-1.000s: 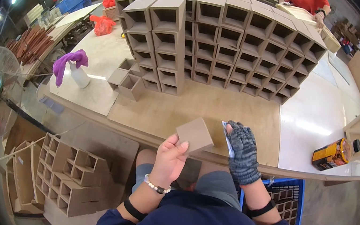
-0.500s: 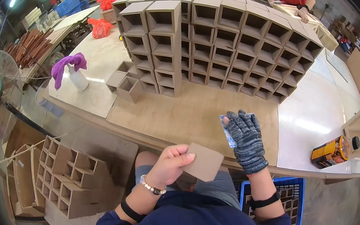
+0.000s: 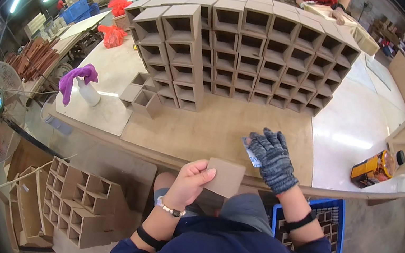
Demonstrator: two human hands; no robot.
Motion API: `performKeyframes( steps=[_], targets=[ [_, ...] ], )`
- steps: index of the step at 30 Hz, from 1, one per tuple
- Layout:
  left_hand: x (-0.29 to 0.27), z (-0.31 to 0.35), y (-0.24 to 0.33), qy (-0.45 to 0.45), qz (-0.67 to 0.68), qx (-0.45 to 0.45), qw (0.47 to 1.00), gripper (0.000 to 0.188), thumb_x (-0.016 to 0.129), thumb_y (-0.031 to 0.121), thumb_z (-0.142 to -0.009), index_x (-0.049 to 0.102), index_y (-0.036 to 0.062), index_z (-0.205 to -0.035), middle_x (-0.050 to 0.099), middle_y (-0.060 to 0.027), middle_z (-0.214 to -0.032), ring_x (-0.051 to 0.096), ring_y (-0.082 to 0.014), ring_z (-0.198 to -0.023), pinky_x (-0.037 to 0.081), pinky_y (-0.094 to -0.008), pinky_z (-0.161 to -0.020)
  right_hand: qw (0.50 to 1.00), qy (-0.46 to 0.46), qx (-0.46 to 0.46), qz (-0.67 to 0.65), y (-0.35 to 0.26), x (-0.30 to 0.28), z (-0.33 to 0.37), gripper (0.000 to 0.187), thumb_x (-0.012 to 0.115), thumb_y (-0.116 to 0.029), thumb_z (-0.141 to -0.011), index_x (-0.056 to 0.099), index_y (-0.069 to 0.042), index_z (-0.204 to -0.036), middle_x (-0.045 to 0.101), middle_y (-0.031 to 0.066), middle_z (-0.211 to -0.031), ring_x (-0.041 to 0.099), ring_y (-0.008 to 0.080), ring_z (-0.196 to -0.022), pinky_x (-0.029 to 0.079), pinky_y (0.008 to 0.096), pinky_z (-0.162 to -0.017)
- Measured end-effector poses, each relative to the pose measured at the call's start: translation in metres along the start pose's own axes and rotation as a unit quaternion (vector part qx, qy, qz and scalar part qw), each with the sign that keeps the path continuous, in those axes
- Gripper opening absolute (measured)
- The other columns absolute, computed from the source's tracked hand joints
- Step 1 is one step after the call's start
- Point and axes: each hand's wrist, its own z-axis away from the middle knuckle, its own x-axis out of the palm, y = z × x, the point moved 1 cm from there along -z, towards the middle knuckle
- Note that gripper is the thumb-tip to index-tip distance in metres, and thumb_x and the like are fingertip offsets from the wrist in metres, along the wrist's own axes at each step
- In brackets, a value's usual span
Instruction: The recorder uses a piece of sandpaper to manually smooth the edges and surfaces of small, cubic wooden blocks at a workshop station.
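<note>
Turned and drawn back toward the lap since the earliest frame, a small square brown board box [image 3: 226, 178] is now being held above the near edge of the table [image 3: 278, 120], which is topped with pale wood board. It is being grasped by the bare left hand [image 3: 189, 180] at one side only, with the thumb pressing the flat face and the fingers wrapping behind. By the right hand [image 3: 272, 162], in a grey knitted glove, a small blue-and-white sheet [image 3: 251, 155] is being gripped under the fingers, apart from the box; how firmly cannot be told. Because the box is being supported from one side and is partly overhanging the lap, it could be lost to the lap or floor if pushed at its unsupported side. Its corners could be dented if it were squeezed or knocked against the table edge. The sheet could slip if it is being held loosely. Farther back, a tall wall of open-fronted brown board boxes [image 3: 252, 46] is being left standing with no fastening visible, so a bump could be enough to shift its narrower left column.
</note>
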Motion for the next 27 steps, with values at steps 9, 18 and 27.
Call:
performKeyframes(
  steps=[9, 18, 27],
  targets=[
    [0.004, -0.010, -0.012, 0.060, -0.297, 0.185, 0.935, 0.021, 0.050, 0.004, -0.088, 0.054, -0.0050, -0.106, 0.060, -0.0027, -0.096, 0.054, -0.0060, -0.084, 0.043, -0.0199, -0.075, 0.993, 0.064, 0.001, -0.097, -0.040, -0.014, -0.007, 0.053, 0.055, -0.012, -0.073, 0.042, -0.008, -0.124, 0.044, 0.0158, -0.126, 0.044, 0.0340, -0.114, 0.026, 0.0468, -0.101],
    [-0.013, -0.031, -0.042, 0.097, -0.401, 0.306, 0.858, 0.018, 0.054, -0.001, -0.080, 0.056, -0.0034, -0.098, 0.059, -0.0117, -0.086, 0.054, -0.0238, -0.090, 0.043, -0.0310, -0.079, 0.990, 0.052, -0.021, -0.127, -0.057, -0.010, -0.003, 0.051, 0.047, -0.015, -0.079, 0.040, -0.012, -0.129, 0.043, 0.0114, -0.130, 0.040, 0.0296, -0.120, 0.023, 0.0475, -0.103],
    [-0.013, -0.022, -0.036, 0.091, -0.177, 0.185, 0.963, 0.028, 0.053, 0.005, -0.085, 0.049, -0.0026, -0.112, 0.056, -0.0078, -0.105, 0.054, -0.0152, -0.096, 0.041, -0.0266, -0.084, 0.975, 0.114, 0.147, -0.118, 0.000, 0.002, 0.004, 0.062, 0.054, -0.002, -0.070, 0.037, -0.003, -0.129, 0.042, 0.0177, -0.128, 0.044, 0.0317, -0.113, 0.030, 0.0413, -0.099]
  ],
)
